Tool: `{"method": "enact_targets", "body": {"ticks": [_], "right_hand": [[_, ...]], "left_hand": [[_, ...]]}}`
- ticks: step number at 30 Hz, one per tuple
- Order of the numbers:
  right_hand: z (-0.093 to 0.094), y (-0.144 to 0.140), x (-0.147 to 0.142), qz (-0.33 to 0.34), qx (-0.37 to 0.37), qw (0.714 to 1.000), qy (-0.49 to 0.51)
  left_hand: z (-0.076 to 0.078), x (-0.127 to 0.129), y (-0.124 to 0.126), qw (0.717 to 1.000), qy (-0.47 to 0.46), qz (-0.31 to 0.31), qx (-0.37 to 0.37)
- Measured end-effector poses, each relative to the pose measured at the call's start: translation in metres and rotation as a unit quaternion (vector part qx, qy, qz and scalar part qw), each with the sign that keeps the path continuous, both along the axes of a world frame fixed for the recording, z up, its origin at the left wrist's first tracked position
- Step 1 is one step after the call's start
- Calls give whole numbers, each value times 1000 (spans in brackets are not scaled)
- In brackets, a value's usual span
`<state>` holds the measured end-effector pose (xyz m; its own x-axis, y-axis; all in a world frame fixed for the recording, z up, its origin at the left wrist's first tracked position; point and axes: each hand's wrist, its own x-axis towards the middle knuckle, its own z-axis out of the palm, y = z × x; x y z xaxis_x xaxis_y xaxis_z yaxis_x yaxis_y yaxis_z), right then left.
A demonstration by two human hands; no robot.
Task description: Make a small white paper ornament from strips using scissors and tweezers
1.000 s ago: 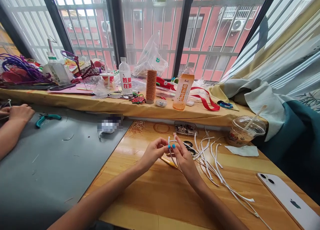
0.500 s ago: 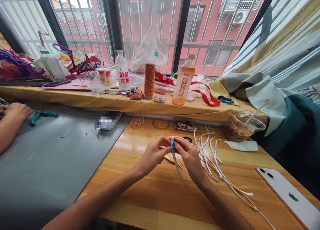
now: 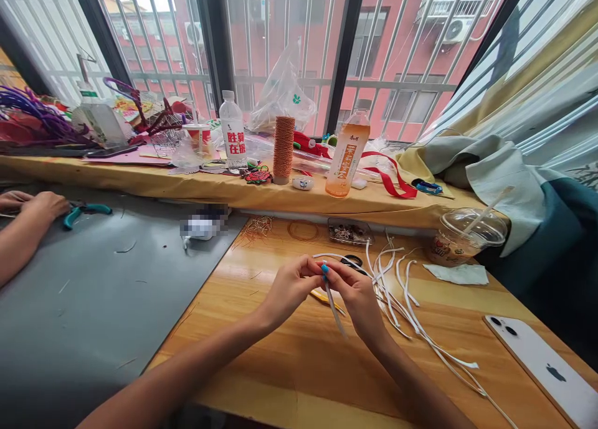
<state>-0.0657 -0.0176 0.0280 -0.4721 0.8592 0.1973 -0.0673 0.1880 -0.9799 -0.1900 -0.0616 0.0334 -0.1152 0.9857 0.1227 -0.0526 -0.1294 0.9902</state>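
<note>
Above the wooden table, my left hand (image 3: 295, 287) and my right hand (image 3: 355, 292) meet, thumbs and fingertips closed on one narrow white strip (image 3: 334, 307). Its loose end hangs down between my hands, and a further white length arcs out behind my right fingers. Bright blue shows at the thumb tips, apparently painted nails. Under my hands lies a yellow-handled tool (image 3: 322, 297), mostly hidden. Black scissor-like handles (image 3: 352, 262) peek out behind my right hand. Several more white strips (image 3: 397, 292) spread in a loose bundle to its right.
A clear tray (image 3: 349, 231) of small parts sits at the table's back. To the right are a lidded plastic cup (image 3: 460, 236), a tissue (image 3: 458, 273) and a phone (image 3: 542, 367). At far left, another person's hands (image 3: 40, 206) work beside teal pliers (image 3: 86, 212). Bottles line the ledge (image 3: 210, 189).
The view has shifted slightly, moving the surroundings a little to the right. My fingers have drawn closer together on the strip, covering more of its top. The other person's hands have come further into view.
</note>
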Motion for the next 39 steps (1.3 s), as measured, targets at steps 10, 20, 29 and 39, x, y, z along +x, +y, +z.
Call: {"method": "enact_targets", "body": {"ticks": [10, 20, 29, 39], "right_hand": [[-1, 9, -3, -126, -63, 978, 155], [2, 33, 8, -196, -171, 918, 300], [3, 45, 19, -202, -274, 882, 326], [-4, 50, 20, -193, -269, 886, 323]], "left_hand": [[-16, 13, 1, 992, -23, -108, -62], [-27, 16, 1, 979, 192, -54, 35], [-27, 12, 7, 951, 295, -21, 87], [-25, 5, 7, 971, 198, 26, 131]]}}
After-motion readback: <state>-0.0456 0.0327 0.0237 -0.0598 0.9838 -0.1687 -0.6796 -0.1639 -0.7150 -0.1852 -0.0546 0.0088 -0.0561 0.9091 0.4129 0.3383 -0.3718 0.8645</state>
